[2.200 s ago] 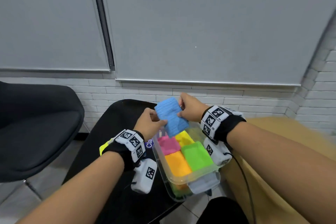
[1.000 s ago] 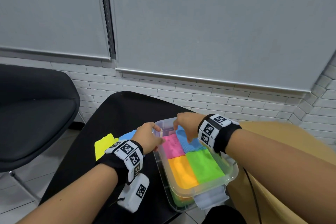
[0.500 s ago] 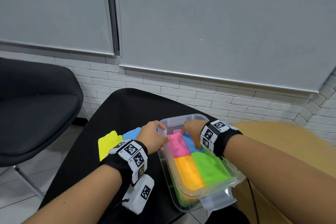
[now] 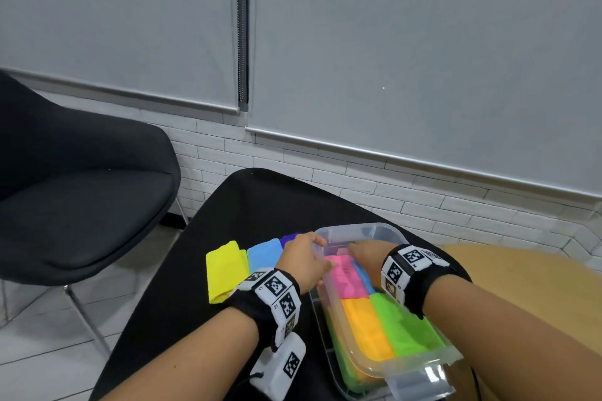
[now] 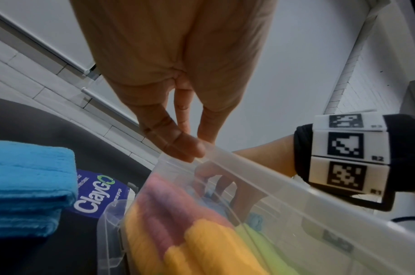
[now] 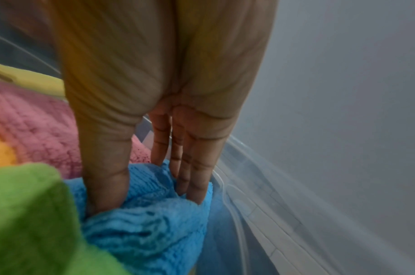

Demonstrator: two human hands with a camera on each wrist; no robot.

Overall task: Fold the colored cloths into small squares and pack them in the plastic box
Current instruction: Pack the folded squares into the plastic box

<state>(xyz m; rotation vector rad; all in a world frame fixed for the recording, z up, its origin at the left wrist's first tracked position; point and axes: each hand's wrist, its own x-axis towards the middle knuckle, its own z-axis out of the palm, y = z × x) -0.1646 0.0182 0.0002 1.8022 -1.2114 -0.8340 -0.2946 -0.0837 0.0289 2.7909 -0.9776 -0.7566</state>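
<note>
A clear plastic box [image 4: 358, 226] stands on the black table, holding folded pink [image 4: 345, 277], orange [image 4: 368, 332] and green [image 4: 405, 324] cloths. A blue cloth [image 6: 142, 238] lies in the box's far right corner. My right hand [image 4: 363, 252] is inside the box, its straight fingers [image 6: 194, 178] pressing that blue cloth down by the box wall, thumb sunk beside the green cloth [image 6: 25, 214]. My left hand [image 4: 321, 254] grips the box's far left rim [image 5: 272, 183], thumb and fingers either side.
Left of the box lie a folded yellow cloth [image 4: 224, 270], a second blue cloth [image 4: 264, 252] and a purple ClayGo label [image 5: 93, 193]. A black chair [image 4: 81, 198] stands at the left, a white brick wall behind, a tan surface [image 4: 521, 286] at the right.
The blue cloth, held above the box by both hands 2.2 s ago, now lies in the far right corner. My right hand went down with it; my left hand moved to the rim.
</note>
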